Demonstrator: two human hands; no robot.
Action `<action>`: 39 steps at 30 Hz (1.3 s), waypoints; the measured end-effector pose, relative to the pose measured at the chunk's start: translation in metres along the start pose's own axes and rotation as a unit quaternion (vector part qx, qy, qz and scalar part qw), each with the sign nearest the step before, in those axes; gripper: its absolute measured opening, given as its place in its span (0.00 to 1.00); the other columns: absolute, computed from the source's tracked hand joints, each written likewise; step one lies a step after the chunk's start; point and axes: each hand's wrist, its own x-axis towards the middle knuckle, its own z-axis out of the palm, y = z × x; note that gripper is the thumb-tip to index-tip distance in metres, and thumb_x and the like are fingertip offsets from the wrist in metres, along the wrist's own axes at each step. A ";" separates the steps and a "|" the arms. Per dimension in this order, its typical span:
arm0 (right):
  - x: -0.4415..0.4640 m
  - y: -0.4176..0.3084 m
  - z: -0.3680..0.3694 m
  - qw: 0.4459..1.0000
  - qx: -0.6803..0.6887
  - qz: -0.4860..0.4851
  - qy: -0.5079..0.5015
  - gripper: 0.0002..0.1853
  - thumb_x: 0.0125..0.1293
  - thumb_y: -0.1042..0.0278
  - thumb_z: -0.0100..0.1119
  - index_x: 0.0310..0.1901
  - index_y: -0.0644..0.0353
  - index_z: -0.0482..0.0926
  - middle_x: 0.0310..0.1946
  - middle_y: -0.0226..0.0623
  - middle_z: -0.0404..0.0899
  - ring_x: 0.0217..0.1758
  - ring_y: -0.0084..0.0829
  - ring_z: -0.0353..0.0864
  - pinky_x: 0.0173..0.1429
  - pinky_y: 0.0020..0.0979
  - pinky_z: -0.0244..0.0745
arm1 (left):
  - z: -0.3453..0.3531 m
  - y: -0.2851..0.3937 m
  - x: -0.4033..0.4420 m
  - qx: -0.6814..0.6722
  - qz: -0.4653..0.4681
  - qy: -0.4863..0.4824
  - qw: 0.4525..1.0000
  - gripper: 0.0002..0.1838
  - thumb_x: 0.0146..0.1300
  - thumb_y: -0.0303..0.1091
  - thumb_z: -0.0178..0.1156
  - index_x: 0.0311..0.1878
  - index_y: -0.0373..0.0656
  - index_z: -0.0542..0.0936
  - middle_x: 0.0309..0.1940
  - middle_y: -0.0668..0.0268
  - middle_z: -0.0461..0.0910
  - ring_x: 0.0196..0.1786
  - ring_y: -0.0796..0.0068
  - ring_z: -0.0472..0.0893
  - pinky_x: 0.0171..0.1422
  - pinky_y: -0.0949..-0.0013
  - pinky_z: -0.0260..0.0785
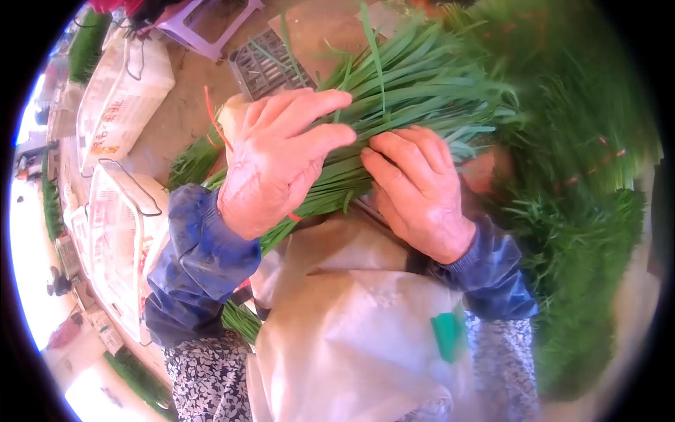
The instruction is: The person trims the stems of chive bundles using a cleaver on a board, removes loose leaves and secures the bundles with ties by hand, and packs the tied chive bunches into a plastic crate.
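A thick bundle of garlic chives lies across my lap, its leafy ends toward the upper right. My left hand is over the lower part of the bundle with its fingers stretched out and apart. Fingers bent, my right hand pinches blades at the near side of the bundle. An orange-red tie shows on the bundle under my left hand, and another thin orange-red strip sticks up behind that hand. What lies beneath my left palm is hidden.
Large heaps of greens fill the right side. White plastic crates stand on the left. A grey slotted tray and a purple stool are on the floor ahead. A pale apron covers my lap.
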 end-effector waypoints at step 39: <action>0.000 -0.007 -0.024 0.980 0.037 0.193 -0.023 0.13 0.60 0.78 0.64 0.47 0.62 0.79 0.36 0.41 0.79 0.33 0.38 0.82 0.37 0.33 0.77 | -0.014 0.026 -0.037 0.145 0.146 -0.052 0.977 0.16 0.45 0.32 0.60 0.40 0.39 0.80 0.43 0.63 0.78 0.48 0.61 0.75 0.55 0.50 0.68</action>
